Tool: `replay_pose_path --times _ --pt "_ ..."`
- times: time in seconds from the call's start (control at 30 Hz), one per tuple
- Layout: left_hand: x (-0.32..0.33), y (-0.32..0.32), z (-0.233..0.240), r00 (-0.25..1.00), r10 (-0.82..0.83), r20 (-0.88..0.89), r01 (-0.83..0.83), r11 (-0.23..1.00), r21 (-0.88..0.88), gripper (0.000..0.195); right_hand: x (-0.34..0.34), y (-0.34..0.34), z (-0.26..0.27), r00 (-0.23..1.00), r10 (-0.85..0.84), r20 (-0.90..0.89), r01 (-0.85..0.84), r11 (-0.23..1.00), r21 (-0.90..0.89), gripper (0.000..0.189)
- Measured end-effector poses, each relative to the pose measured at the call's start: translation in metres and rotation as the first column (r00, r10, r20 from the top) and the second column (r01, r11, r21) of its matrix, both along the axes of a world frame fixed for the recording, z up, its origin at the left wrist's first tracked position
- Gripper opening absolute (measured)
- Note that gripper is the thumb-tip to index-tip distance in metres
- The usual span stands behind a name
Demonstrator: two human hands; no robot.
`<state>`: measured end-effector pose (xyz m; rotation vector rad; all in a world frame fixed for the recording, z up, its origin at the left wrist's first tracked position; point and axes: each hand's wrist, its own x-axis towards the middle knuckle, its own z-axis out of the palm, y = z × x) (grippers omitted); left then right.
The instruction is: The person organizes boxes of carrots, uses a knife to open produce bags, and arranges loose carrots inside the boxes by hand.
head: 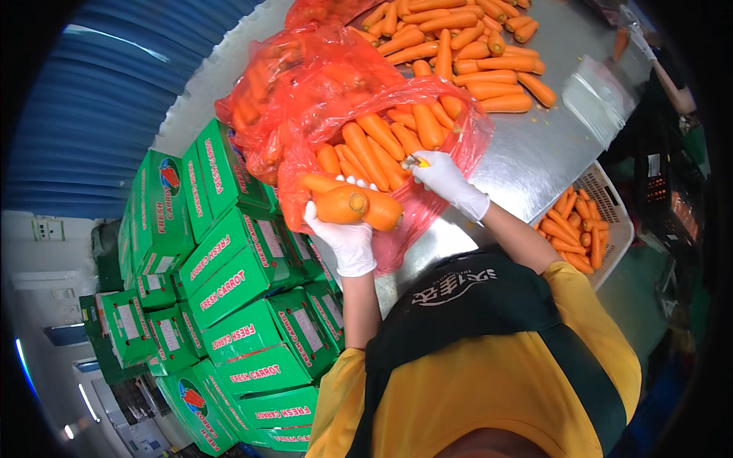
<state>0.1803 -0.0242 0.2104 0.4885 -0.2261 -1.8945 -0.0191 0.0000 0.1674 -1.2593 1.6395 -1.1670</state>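
Note:
My left hand (pixel 348 243), in a white glove, holds a bunch of thick carrots (pixel 338 205) with their cut ends turned towards me. Its fingertips show behind them. White-gloved too, my right hand (pixel 449 182) grips a small tool with a yellow handle (pixel 423 162) and a short metal end, perhaps a paring knife; the fingers hide part of it. Both hands are over the near edge of an open red plastic bag (pixel 478 129). Inside the bag lie several carrots (pixel 366 146), side by side.
More filled red bags (pixel 320 74) and a loose carrot pile (pixel 487 68) cover the far metal table (pixel 515 154). Clear plastic bags (pixel 598 100) lie right. A carrot-filled crate (pixel 618 220) stands beside the table. Green cartons (pixel 229 275) are stacked left. Another person's gloved hand (pixel 638 37) holds a carrot.

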Motion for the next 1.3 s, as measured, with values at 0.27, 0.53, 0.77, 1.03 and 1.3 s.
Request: replay_pose_path --times 0.27,0.53,0.77,1.03,1.3 --pt "-0.017 -0.006 -0.016 0.983 -0.100 -0.156 0.094 0.994 -0.047 0.075 0.000 0.049 0.049 0.702 0.174 0.690 -0.269 0.963 0.032 0.055" --pt "-0.117 -0.031 0.011 0.968 -0.172 0.185 0.220 0.935 -0.279 0.070 -0.028 0.055 0.020 0.409 0.121 0.904 0.046 0.987 -0.153 0.096" --pt "-0.237 -0.075 0.001 0.806 -0.358 0.471 0.505 0.830 -0.234 0.057 -0.118 0.012 -0.007 0.411 0.034 0.911 0.348 0.918 -0.191 0.081" --pt "-0.174 -0.048 -0.058 0.349 -0.002 0.937 0.653 0.718 -0.242 0.050 -0.330 -0.097 -0.037 0.266 -0.217 0.939 0.702 0.712 -0.034 0.038" --pt "-0.053 0.008 -0.088 -0.342 0.561 0.754 0.802 0.592 -0.077 0.076 -0.400 -0.177 -0.026 0.520 -0.429 0.739 0.636 0.772 0.001 0.047"
